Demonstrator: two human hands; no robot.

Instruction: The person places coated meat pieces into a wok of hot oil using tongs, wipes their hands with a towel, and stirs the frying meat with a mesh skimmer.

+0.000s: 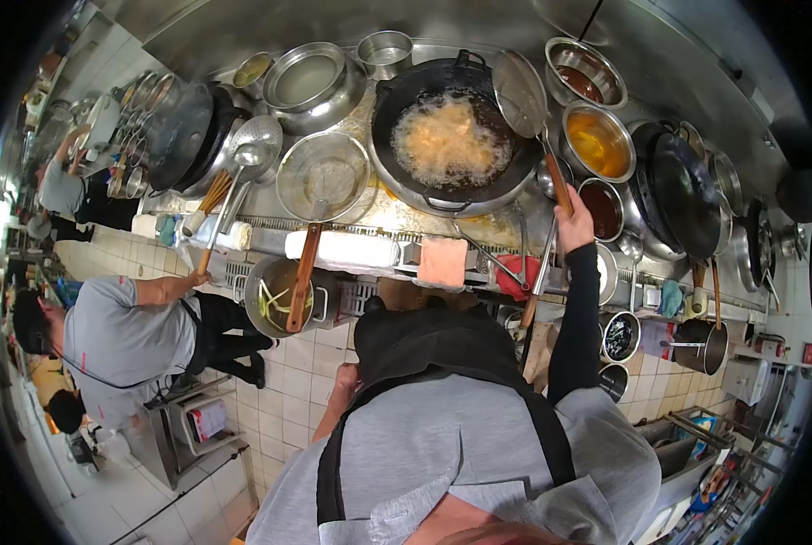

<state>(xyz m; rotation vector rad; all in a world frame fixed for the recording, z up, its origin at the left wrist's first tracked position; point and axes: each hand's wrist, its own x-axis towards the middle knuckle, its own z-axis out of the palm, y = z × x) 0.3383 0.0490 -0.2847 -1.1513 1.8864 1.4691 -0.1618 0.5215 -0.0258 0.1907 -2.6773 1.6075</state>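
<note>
My right hand (575, 221) is wrapped round the wooden handle of a round mesh strainer (519, 94), whose head rests over the right edge of a large black wok (392, 163). Inside the wok, golden pieces of food (447, 136) bubble in oil. My left hand (344, 380) hangs low beside my dark apron, away from the stove; its fingers look curled, and what they hold, if anything, is hidden. Left of the wok lies a second mesh strainer (323, 177) with a wooden handle. Bowls of amber liquid (598, 141) and dark sauce (603, 209) stand at the right.
At the left a co-worker (133, 327) in a grey shirt holds a long-handled perforated ladle (256, 143). A pot (265, 300) with green strips stands below the stove edge. Further black woks (692, 195) sit at the right. An orange cloth (442, 262) hangs at the front.
</note>
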